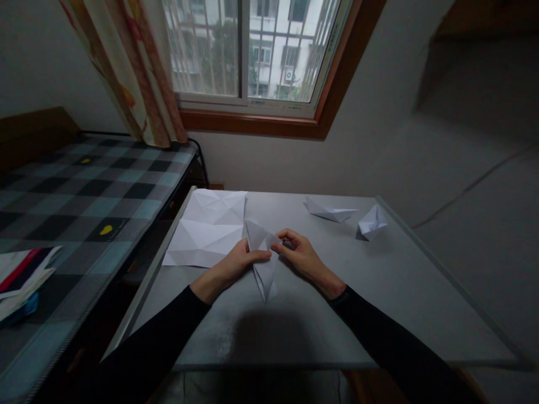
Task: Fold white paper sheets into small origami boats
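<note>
A partly folded piece of white paper [263, 264] with a pointed lower tip is held just above the grey table [379, 292]. My left hand [238, 262] pinches its left side with thumb and fingers closed. My right hand [301, 255] grips its upper right edge, fingers curled on the paper. Both arms wear black sleeves.
A creased, unfolded white sheet [208, 227] lies at the table's far left. Two folded paper boats, a flat paper boat [330, 211] and an upright paper boat [371, 223], sit at the far right. A bed with a checked cover [84, 191] stands to the left, with papers [21, 275] on it. A window and curtain are behind.
</note>
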Action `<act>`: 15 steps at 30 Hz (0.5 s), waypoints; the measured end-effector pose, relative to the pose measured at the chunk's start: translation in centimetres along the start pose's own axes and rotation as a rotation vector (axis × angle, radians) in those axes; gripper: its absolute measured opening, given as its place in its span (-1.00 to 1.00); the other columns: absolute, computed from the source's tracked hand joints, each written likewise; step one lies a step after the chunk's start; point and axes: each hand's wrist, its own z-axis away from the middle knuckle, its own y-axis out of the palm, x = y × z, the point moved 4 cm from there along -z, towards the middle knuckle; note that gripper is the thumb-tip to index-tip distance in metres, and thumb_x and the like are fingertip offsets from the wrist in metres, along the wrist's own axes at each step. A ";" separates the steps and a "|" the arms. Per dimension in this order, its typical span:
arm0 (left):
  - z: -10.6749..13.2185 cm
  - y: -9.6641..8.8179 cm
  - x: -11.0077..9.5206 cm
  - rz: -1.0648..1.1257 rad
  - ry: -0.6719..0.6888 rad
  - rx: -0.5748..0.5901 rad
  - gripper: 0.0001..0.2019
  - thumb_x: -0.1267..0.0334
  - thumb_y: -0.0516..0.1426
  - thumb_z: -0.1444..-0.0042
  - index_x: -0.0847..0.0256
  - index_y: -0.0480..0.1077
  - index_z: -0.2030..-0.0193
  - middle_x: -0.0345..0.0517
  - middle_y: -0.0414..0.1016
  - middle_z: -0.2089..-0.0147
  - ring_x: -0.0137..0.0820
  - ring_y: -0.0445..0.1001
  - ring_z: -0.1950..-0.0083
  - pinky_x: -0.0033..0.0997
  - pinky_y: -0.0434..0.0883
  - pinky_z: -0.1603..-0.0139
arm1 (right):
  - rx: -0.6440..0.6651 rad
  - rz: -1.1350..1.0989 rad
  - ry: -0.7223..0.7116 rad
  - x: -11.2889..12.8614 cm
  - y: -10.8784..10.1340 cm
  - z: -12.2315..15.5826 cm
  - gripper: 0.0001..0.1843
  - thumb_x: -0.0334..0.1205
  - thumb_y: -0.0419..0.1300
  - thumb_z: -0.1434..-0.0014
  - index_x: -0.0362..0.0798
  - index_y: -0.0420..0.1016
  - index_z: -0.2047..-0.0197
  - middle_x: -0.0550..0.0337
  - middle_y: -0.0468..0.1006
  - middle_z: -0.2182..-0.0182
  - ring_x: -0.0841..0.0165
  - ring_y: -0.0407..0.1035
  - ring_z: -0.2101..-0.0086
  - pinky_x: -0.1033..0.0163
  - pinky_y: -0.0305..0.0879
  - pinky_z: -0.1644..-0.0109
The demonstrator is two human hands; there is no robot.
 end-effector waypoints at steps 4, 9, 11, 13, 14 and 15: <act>0.1 0.3 -0.4 -0.013 0.038 -0.002 -0.50 0.13 0.56 0.03 0.28 0.65 -0.03 0.07 0.74 0.03 -0.15 0.69 0.03 -0.22 0.56 -0.09 | -0.034 0.051 -0.040 0.1 -0.2 0.0 -0.71 0.09 0.47 -0.30 0.06 0.65 0.17 0.20 0.65 0.26 0.24 0.50 0.21 0.17 0.44 0.09; -0.1 0.4 -0.8 0.012 0.072 -0.021 -0.48 0.08 0.58 0.02 0.28 0.61 0.00 0.05 0.74 0.07 -0.20 0.69 0.10 -0.24 0.56 -0.03 | -0.089 0.119 -0.105 0.2 -0.6 -0.1 -0.69 0.11 0.45 -0.31 0.06 0.63 0.19 0.19 0.63 0.26 0.22 0.49 0.18 0.14 0.43 0.01; -0.2 0.2 -1.0 0.028 0.117 -0.037 -0.45 0.11 0.60 0.03 0.25 0.57 -0.02 0.02 0.74 0.06 -0.22 0.70 0.09 -0.26 0.57 -0.04 | -0.099 0.121 -0.112 0.0 -0.8 -0.2 -0.70 0.11 0.45 -0.32 0.05 0.62 0.19 0.19 0.63 0.25 0.21 0.49 0.17 0.13 0.42 -0.02; -0.4 0.0 -1.2 0.044 0.163 -0.070 -0.43 0.13 0.60 0.04 0.21 0.52 -0.04 0.00 0.75 0.04 -0.23 0.71 0.07 -0.26 0.58 -0.05 | -0.123 0.116 -0.119 -0.2 -1.0 -0.3 -0.70 0.09 0.44 -0.32 0.05 0.61 0.19 0.19 0.62 0.25 0.21 0.49 0.17 0.12 0.41 -0.03; -0.5 -0.2 -1.3 0.045 0.175 -0.091 -0.41 0.14 0.61 0.04 0.20 0.50 -0.05 0.00 0.75 0.04 -0.24 0.72 0.08 -0.25 0.59 -0.04 | -0.138 0.115 -0.123 -0.4 -1.2 -0.4 -0.71 0.08 0.44 -0.32 0.05 0.60 0.19 0.19 0.62 0.25 0.21 0.48 0.17 0.11 0.40 -0.03; -0.6 -0.4 -1.4 0.041 0.186 -0.119 -0.40 0.14 0.61 0.04 0.19 0.48 -0.05 0.00 0.76 0.03 -0.24 0.72 0.09 -0.24 0.59 -0.04 | -0.157 0.118 -0.128 -0.6 -1.3 -0.5 -0.72 0.08 0.44 -0.32 0.05 0.60 0.18 0.19 0.61 0.25 0.21 0.48 0.16 0.11 0.40 -0.04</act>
